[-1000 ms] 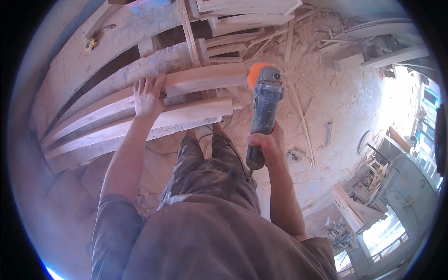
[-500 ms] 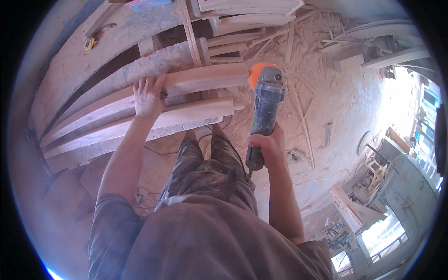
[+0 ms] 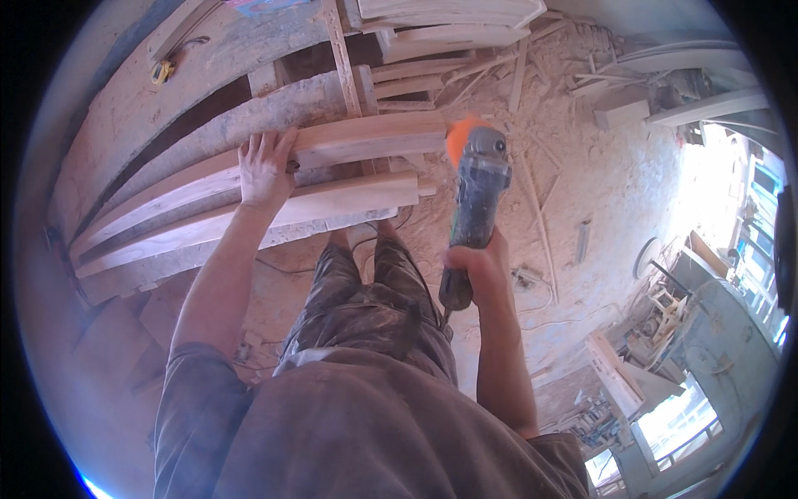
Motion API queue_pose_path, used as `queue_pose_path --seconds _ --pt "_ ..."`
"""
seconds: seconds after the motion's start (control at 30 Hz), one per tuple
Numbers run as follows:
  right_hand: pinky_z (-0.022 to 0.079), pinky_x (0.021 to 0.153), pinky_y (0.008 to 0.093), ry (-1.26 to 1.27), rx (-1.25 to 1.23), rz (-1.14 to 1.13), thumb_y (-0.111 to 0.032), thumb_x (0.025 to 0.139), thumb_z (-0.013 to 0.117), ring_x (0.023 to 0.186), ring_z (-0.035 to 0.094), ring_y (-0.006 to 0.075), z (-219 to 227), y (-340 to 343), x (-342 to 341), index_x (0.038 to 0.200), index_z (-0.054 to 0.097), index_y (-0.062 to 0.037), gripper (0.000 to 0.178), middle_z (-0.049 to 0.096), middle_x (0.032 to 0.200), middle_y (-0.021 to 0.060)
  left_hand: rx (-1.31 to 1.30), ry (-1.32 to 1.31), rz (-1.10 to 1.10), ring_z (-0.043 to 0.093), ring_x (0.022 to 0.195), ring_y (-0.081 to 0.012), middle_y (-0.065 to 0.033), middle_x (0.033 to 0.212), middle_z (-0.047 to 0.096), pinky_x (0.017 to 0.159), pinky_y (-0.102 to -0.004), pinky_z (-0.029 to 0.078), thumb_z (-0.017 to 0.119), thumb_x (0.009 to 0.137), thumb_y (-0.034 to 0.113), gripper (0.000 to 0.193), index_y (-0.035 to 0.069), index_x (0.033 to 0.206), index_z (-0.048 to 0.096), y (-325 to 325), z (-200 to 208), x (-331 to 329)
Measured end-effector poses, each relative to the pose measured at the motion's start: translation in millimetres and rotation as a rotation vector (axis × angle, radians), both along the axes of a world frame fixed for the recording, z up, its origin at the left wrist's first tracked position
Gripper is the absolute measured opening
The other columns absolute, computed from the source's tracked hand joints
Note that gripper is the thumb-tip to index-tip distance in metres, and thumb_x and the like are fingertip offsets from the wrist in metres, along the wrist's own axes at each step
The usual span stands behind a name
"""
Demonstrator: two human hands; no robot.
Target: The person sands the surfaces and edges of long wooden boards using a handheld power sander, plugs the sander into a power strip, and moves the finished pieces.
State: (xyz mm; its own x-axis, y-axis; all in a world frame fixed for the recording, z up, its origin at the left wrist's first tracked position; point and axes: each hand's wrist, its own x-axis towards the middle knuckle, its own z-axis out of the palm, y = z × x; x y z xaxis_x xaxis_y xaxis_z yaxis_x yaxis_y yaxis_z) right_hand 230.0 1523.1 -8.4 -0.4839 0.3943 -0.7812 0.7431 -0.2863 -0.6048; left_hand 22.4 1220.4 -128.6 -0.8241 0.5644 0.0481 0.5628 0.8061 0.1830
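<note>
My right hand is wrapped round the handle of a grey, dusty angle grinder. Its orange disc faces the right end of a long curved wooden beam, and I cannot tell whether the two touch. On that same beam my left hand grips the top edge, fingers lying over it and slightly apart. A second curved wooden beam, with a narrower tenon at its right end, lies alongside on the near side. Both rest on a dusty workbench.
A yellow tape measure lies at the far left of the bench. More cut timber is stacked beyond. Wood strips and sawdust litter the floor, where a thin cord runs. At the right stands a round-caged fan.
The grinder and my right hand have shifted slightly right and toward me. My left hand keeps its place on the beam.
</note>
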Motion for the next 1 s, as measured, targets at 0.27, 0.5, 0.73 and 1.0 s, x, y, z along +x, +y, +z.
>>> queue_pose_path --seconds 0.27,0.5,0.73,1.0 --pt "0.052 0.069 0.0314 0.049 -0.013 -0.079 -0.005 0.062 0.075 0.073 0.062 0.0153 -4 17 14 0.104 0.062 0.0001 0.045 0.064 0.085 0.0043 -0.052 -0.317 0.053 0.056 0.119 -0.0320 -0.0086 0.116 0.061 0.098 -0.0473 0.044 0.072 0.066 -0.002 0.050 0.015 0.114 0.073 12 12 -40" --pt "0.054 0.070 0.0328 0.173 0.037 0.030 -0.007 0.060 0.074 0.073 0.066 0.0189 -26 27 -17 0.106 0.063 -0.0004 0.048 0.067 0.085 0.0077 -0.145 -0.694 0.092 0.059 0.116 -0.0358 -0.0139 0.115 0.064 0.099 -0.0442 0.048 0.067 0.069 -0.004 0.046 0.009 0.113 0.071 21 25 -82" --pt "0.053 0.074 0.0316 0.153 0.025 0.129 -0.010 0.060 0.076 0.078 0.066 0.0171 -42 38 -25 0.108 0.064 -0.0003 0.050 0.068 0.088 0.0068 -0.123 -0.783 0.132 0.060 0.120 -0.0365 -0.0153 0.120 0.065 0.101 -0.0429 0.049 0.069 0.060 -0.009 0.062 0.005 0.121 0.069 22 24 -88" --pt "0.054 0.076 0.0315 0.201 -0.043 0.078 -0.009 0.059 0.078 0.080 0.066 0.0166 -43 41 -24 0.109 0.064 -0.0005 0.053 0.068 0.090 0.0064 -0.155 -0.726 0.074 0.059 0.121 -0.0371 -0.0157 0.120 0.065 0.102 -0.0432 0.048 0.068 0.060 -0.009 0.061 0.004 0.120 0.070 24 28 -86"
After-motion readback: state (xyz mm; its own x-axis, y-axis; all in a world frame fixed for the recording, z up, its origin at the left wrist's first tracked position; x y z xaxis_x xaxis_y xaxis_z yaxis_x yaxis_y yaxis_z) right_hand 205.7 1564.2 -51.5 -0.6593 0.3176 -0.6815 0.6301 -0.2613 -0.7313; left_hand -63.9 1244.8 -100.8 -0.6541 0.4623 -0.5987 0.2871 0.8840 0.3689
